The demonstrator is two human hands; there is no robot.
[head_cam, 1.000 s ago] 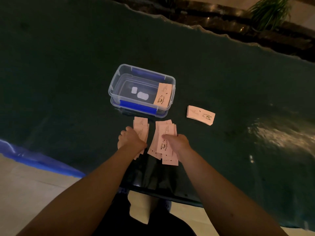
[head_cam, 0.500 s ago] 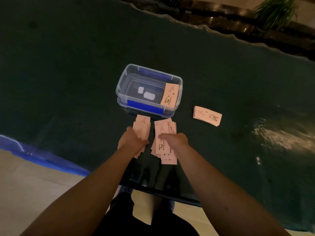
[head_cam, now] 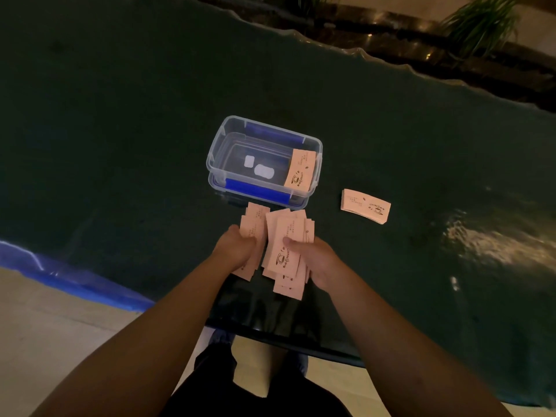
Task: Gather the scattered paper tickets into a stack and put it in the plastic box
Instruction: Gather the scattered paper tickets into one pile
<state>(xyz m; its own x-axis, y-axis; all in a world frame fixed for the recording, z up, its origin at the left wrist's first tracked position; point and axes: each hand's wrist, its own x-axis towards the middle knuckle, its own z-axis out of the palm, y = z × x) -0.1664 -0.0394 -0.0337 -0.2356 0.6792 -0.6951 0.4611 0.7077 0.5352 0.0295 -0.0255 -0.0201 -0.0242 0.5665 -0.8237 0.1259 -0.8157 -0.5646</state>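
A clear plastic box [head_cam: 216, 155] with blue clips stands open on the dark green table; a stack of pink tickets [head_cam: 301, 171] leans at its right end. Just in front of the box my left hand [head_cam: 237, 246] grips a bunch of pink tickets [head_cam: 254, 224]. My right hand [head_cam: 316, 260] holds a fanned, uneven pile of tickets [head_cam: 285, 245] with the thumb on top. The two bunches lie side by side, nearly touching. A separate neat stack of tickets [head_cam: 365, 206] lies on the table to the right of the box.
The table [head_cam: 120, 145] is dark green with a wavy far edge and a near edge right below my hands. A blue strip [head_cam: 75, 284] runs along the floor at left. Plants [head_cam: 481, 22] stand beyond the table.
My hands have drawn closer together and the two ticket bunches now sit nearer each other. The box and the stack at right have stayed put.
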